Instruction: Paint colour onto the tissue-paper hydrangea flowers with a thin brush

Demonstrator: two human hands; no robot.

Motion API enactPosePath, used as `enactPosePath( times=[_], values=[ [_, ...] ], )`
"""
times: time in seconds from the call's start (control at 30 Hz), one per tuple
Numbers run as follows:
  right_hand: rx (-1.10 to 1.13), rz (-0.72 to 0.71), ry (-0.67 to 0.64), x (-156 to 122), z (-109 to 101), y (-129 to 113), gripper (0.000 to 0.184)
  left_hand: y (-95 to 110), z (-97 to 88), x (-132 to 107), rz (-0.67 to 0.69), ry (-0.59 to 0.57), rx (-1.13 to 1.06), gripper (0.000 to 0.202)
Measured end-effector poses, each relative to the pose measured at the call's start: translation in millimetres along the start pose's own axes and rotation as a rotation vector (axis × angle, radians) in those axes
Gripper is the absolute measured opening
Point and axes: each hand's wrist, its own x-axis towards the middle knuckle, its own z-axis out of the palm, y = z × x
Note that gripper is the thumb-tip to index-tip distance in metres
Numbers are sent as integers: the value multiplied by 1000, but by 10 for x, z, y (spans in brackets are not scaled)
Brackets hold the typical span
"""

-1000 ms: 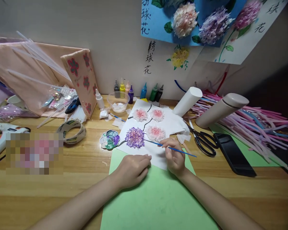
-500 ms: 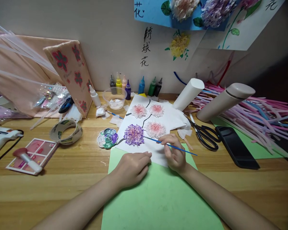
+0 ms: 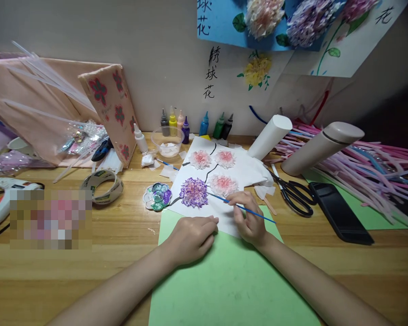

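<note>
My right hand [image 3: 250, 217] pinches a thin blue paintbrush [image 3: 258, 214], its tip by a black painted stem at the right edge of a purple tissue-paper flower [image 3: 193, 192]. That flower and several pink-and-white ones [image 3: 223, 184] sit on white paper [image 3: 187, 215]. Back up, my left hand [image 3: 193, 239] rests on the paper's lower edge and the green sheet [image 3: 224, 280] beneath. Its fingers lie forward, slightly bent, the thumb apart, and no object shows in them. Left of the purple flower is a flower-shaped paint palette [image 3: 157, 196] with green and purple paint.
Paint bottles [image 3: 204, 124] and a clear bowl [image 3: 167, 141] line the wall. A white cylinder [image 3: 270, 136], a flask [image 3: 323, 148], black scissors [image 3: 297, 195] and a phone [image 3: 340, 213] stand or lie at right. A tape roll [image 3: 102, 187] and glue gun [image 3: 7, 199] are at left.
The whole view has shifted, so things appear slightly lower and mostly farther right. The paintbrush stays in my right hand near the purple flower, and my left hand keeps its place on the paper.
</note>
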Motion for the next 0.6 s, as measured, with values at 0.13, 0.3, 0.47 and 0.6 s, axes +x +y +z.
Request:
enactPosePath(
  times=[0.13, 0.3, 0.47, 0.6],
  values=[
    [-1, -65, -13, -7, -2, -1, 22, 2, -8, -5, 48, -13, 6, 21],
    [-3, -124, -9, -14, -11, -11, 25, -3, -9, -7, 115, -33, -2, 20],
    [7, -184, -82, 8, -22, -48, 27, 1, -12, -2, 103, -46, 8, 19],
    [5, -185, -86, 10, -31, -64, 28, 6, -10, -1, 95, -47, 16, 19]
  ],
)
